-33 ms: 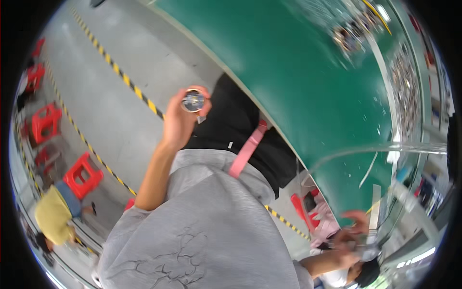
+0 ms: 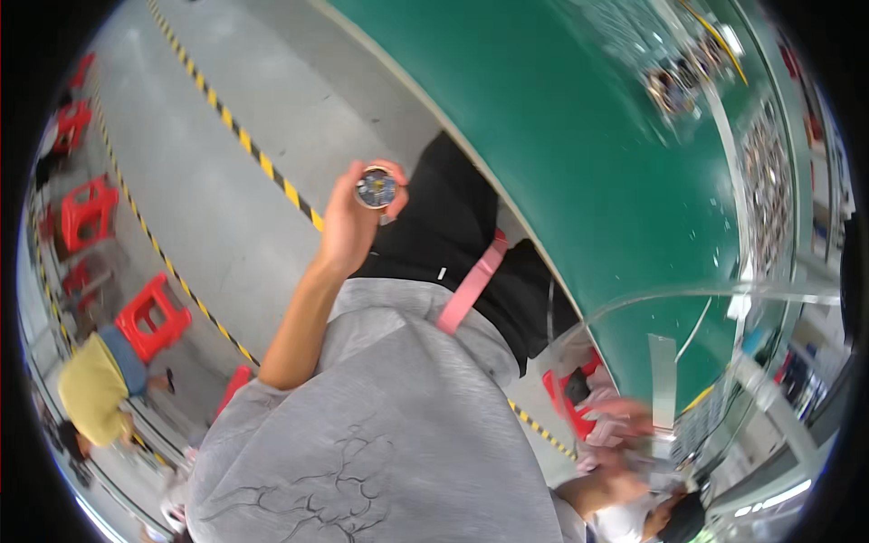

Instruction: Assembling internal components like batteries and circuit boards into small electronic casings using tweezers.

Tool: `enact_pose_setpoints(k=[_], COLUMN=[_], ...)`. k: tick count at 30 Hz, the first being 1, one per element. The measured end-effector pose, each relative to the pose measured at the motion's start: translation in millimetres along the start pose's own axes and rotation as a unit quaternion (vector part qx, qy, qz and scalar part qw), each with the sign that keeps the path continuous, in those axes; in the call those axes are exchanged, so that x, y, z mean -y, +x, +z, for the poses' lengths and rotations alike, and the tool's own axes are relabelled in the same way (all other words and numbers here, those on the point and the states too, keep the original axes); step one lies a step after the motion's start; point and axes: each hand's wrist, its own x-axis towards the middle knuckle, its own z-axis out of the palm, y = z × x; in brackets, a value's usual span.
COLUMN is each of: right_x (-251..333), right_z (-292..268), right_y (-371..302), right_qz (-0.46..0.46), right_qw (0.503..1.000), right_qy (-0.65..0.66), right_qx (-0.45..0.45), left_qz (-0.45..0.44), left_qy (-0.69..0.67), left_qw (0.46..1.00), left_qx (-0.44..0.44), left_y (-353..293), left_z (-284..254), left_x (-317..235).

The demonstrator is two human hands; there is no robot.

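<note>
In my left hand (image 2: 348, 220) is a small round part (image 2: 376, 187) with a gold-coloured rim and what looks like a circuit board inside. My fingers are closed around its edge, above my lap and to the left of the table. My right hand (image 2: 623, 452) is at the lower right, by the table's near edge, smeared by motion. Close beside it stands a pale, flat translucent strip (image 2: 663, 376). Whether my right fingers hold that strip cannot be made out.
A green-topped table (image 2: 579, 181) runs along the right. Blurred small parts (image 2: 674, 86) lie at its far end, and more fill a long row (image 2: 765, 181) on its right. A clear tube (image 2: 688, 294) crosses it. Red stools (image 2: 154, 317) and a co-worker in yellow (image 2: 95, 389) are at left.
My right hand and the pale strip have shifted left, and the strip shows broader. The left hand still grips the round part. The whole view has turned slightly.
</note>
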Motion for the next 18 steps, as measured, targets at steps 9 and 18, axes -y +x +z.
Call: enact_pose_setpoints(k=[9, 18], right_x=[57, 79], right_z=[253, 280], right_y=[221, 243], right_qz=[-0.16, -0.102], right_qw=[0.976, 0.981], right_qy=[0.068, 0.001], right_qx=[0.132, 0.167], left_qz=[0.094, 0.108], left_qy=[-0.224, -0.283], left_qw=[0.97, 0.952], left_qx=[0.024, -0.051], left_y=[39, 41], left_z=[-70, -111], left_x=[36, 40])
